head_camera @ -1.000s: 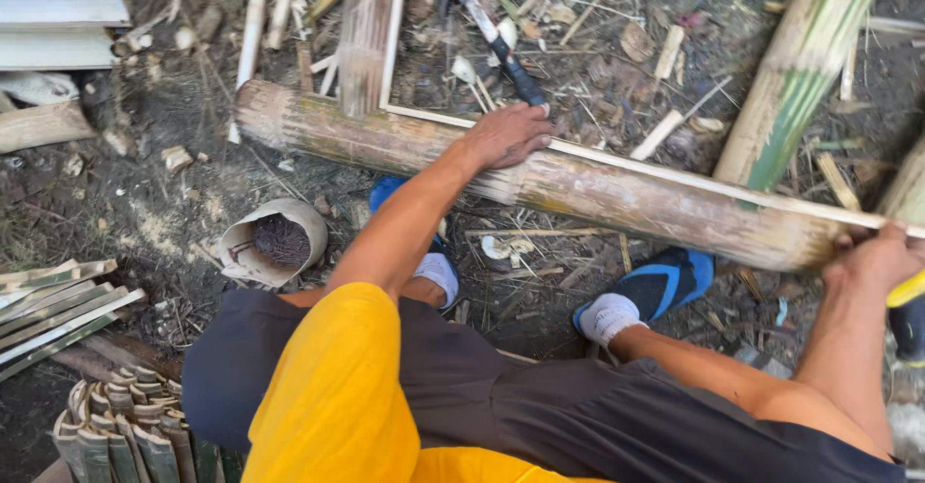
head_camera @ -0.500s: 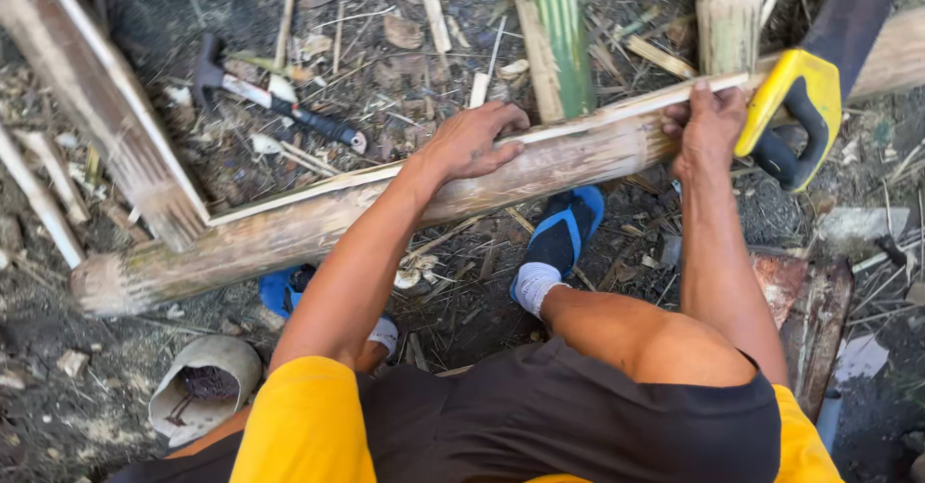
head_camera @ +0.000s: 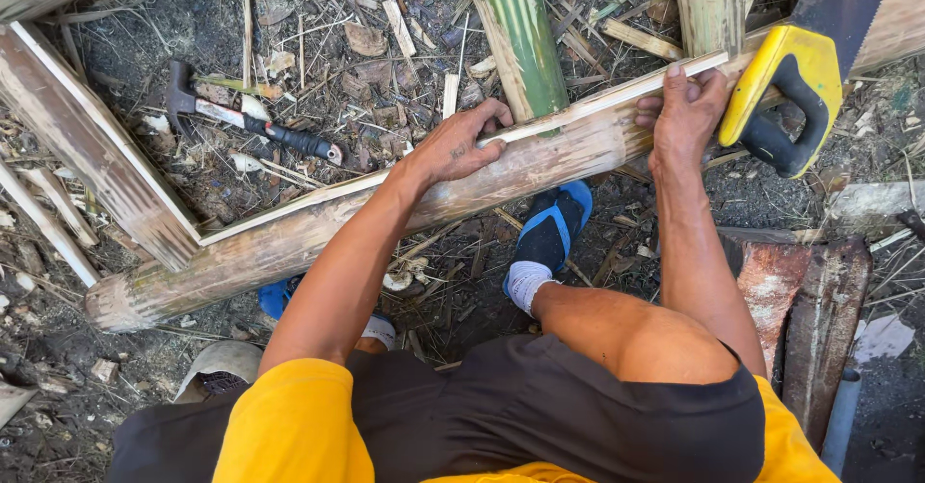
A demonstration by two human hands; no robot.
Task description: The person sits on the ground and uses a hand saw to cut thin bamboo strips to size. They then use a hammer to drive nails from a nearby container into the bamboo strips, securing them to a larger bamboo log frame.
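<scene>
A person seen from above crouches over a long, thick bamboo pole (head_camera: 318, 233) that lies slanted across littered ground, its lower end at the left and its higher end running off the frame at the upper right. The left arm stretches forward, nearly straight, and the left hand (head_camera: 461, 144) rests on top of the pole near its middle, palm down, fingers curled loosely over a pale split strip along the pole's upper edge. The right arm rises from a bent knee, forearm upright, and the right hand (head_camera: 686, 109) wraps around the pole farther to the right, fingers closed over the same strip. Just beside that hand, a hand saw with a yellow and black handle (head_camera: 782, 98) sits against the pole; neither hand holds it. Beneath the pole, a foot in a blue sandal (head_camera: 551, 228) and white sock is planted on the ground. A hammer (head_camera: 246, 122) lies well apart at the upper left among bamboo scraps.
</scene>
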